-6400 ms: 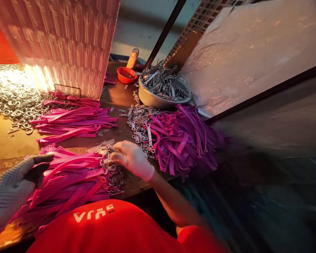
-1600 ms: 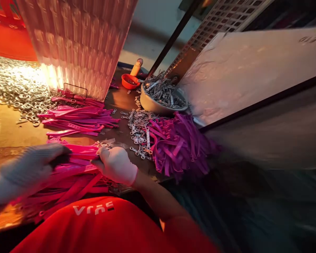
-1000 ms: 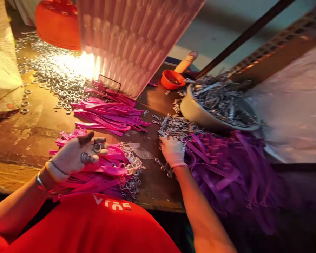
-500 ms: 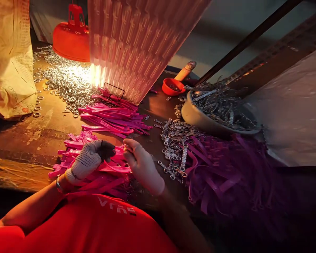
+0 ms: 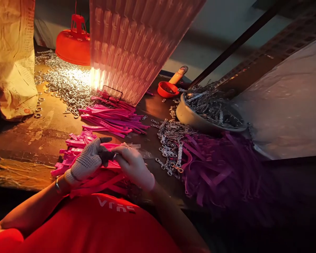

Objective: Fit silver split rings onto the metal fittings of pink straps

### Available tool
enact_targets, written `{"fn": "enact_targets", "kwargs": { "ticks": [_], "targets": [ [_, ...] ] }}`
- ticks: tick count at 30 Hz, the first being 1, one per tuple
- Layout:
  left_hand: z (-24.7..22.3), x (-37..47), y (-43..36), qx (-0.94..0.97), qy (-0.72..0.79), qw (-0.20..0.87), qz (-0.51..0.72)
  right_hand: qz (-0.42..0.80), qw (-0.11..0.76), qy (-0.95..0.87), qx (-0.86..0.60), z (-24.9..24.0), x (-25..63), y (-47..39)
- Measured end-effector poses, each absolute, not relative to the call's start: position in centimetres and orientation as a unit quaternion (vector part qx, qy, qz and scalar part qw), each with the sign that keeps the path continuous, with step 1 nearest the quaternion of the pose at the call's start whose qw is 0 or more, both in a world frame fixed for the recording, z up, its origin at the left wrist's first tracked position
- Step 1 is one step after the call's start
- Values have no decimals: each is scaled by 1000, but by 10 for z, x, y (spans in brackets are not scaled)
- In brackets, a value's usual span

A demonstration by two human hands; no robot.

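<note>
My left hand (image 5: 91, 158), in a dotted white glove with dark fingertips, is closed over the near heap of pink straps (image 5: 75, 144). My right hand (image 5: 133, 163), in a pale glove, has its fingers pinched against the left fingertips. A small shiny metal piece (image 5: 115, 156) shows between the two hands, too small to name surely. Beyond the hands lies a second bundle of pink straps (image 5: 107, 119). Metal clips (image 5: 171, 137) are heaped to the right of my right hand, beside a pile of purple straps (image 5: 213, 165).
A red lamp (image 5: 72, 45) hangs over many metal rings (image 5: 65, 84). A ribbed clear sheet (image 5: 131, 45) stands behind the straps. Farther right are a small red bowl (image 5: 162, 92) and a big basin (image 5: 185, 112) of metal parts. A paper sack (image 5: 13, 70) stands at left.
My right hand has moved left, and its fingertips now meet those of my left hand. Clear plastic bits now show behind my right hand. The view has shifted slightly.
</note>
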State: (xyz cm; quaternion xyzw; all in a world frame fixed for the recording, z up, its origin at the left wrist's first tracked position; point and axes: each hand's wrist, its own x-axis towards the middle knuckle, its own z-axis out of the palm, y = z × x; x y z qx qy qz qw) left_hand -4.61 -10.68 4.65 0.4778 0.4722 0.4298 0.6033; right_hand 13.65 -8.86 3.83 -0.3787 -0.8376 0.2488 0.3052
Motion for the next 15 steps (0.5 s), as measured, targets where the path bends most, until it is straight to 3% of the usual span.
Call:
{"fn": "enact_targets", "kwargs": {
  "ticks": [5, 9, 12, 15],
  "targets": [
    [45, -41, -110, 508, 460, 606, 405, 89, 214, -872, -432, 44, 140, -94],
    [50, -34, -103, 436, 450, 675, 390, 18, 229, -849, -476, 43, 131, -102],
    [57, -27, -85, 381, 456, 702, 393, 15, 262, -808, -528, 40, 126, -103],
    [64, -21, -53, 445, 460, 673, 371, 63, 266, -758, -593, 40, 132, -94]
  ]
}}
